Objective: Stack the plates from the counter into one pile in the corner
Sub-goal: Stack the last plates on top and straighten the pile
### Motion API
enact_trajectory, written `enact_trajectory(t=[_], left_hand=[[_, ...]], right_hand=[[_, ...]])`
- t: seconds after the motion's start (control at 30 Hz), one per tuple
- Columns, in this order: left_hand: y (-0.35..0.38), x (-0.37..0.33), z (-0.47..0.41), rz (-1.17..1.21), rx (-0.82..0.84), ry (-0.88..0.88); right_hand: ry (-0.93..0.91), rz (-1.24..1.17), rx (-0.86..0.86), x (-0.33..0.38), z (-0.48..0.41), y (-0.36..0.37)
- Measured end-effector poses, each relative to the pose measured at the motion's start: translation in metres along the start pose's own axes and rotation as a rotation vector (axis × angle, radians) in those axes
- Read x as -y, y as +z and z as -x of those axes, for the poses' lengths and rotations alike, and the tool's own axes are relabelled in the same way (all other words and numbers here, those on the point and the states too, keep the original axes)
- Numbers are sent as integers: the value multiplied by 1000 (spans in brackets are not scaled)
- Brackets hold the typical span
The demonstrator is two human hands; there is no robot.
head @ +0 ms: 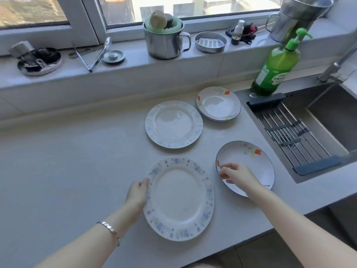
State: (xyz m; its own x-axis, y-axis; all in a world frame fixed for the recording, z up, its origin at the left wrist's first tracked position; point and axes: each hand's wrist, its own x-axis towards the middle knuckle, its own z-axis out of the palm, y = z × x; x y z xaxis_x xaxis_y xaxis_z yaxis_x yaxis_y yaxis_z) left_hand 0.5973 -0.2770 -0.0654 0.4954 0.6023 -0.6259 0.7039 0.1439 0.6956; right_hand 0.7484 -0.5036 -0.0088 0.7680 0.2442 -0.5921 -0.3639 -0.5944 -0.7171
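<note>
Although under way, stands at the very start: no pile anywhere yet. Counts four plates on the counter (77, 171), all lying singly, none stacked on another.

Places the far blue-flowered plate (173, 124) in the middle of the counter, well clear of both hands. Places the far orange-flowered plate (218, 103) just beside it to the right, near the sink (328, 117) and the green soap bottle (276, 66).

Finds the near blue-flowered plate (179, 198) at the front edge, with the left hand (138, 192) clamped on its left rim, fingers curled over the edge. Finds the near orange-flowered plate (255, 157) to the right of that, alongside the sink, with the right hand (237, 176) above its left side and fingers bent toward the rim. Cannot tell whether pinching the rim or only hovering over it.

Judges the step in hand as the first pick-up, probably of the two near plates.

Leaves nearly everything to do: lifting, setting one plate on another, gathering all four, then settling the pile in the corner. Cannot name the intended corner from this view; possibly the back one by the bottle, already home to the far orange-flowered plate.
</note>
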Motion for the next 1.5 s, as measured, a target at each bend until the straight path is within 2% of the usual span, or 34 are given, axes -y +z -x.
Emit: enact_trajectory(t=[0.1,0.2,0.37,0.43,0.5,0.6,0.67,0.9,1.13,1.3,1.5], left_hand=[[-14,-8,-1,80,-181,91],[-40,-15,-3,219,-327,82],[-84,-32,-3,561,-495,6],[-96,-34,-3,603,-571,-11],[-105,-35,-3,643,-642,-34],[-115,-31,-2,688,-717,-68],[-120,-27,-2,696,-735,-84],[-134,-17,2,688,-716,-75],[-163,-17,17,757,-721,-57],[-217,-10,42,874,-814,-26],[-326,20,80,1027,-966,18]], right_hand=[[-26,-88,-12,18,-20,6],[22,-191,-5,39,-44,21],[324,-406,36,62,-92,60],[431,-539,51,69,-109,74],[455,-684,68,76,-124,85],[441,-774,68,81,-134,97],[420,-734,63,78,-137,99],[291,-636,137,82,-128,93],[142,-612,90,88,-88,99],[36,-516,178,103,-41,127],[-50,-461,334,139,24,200]])
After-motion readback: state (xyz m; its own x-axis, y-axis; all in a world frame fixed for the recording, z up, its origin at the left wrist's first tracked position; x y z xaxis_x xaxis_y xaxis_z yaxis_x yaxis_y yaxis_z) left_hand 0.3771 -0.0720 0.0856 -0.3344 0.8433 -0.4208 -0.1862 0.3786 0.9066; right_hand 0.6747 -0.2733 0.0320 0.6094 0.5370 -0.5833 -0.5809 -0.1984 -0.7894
